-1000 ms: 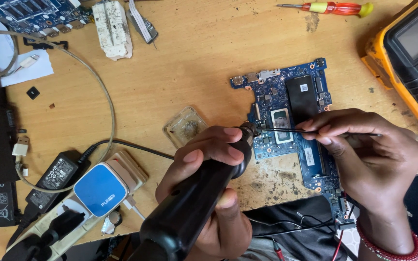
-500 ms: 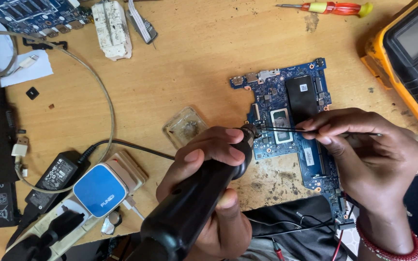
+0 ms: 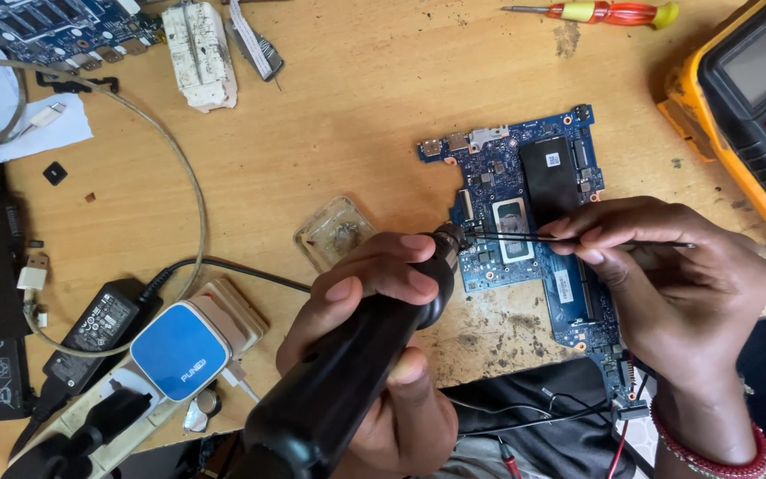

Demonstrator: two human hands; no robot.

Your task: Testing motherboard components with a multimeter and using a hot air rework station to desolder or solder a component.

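Left hand (image 3: 374, 346) fingers wrapped round black hot-air handle (image 3: 347, 381), right hand (image 3: 667, 284) fingers pinching tweezers (image 3: 525, 237); risks scorching blue circuit board (image 3: 534, 222).

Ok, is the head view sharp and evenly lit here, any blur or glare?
Head view: the blue circuit board and right hand are sharp under soft, even light; the black hot-air handle in the left hand blurs toward the lens; no strong glare.

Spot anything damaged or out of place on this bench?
Yes: the wooden tabletop is scorched and pitted near the blue circuit board, below the left hand, with a dark smear by the red screwdriver.
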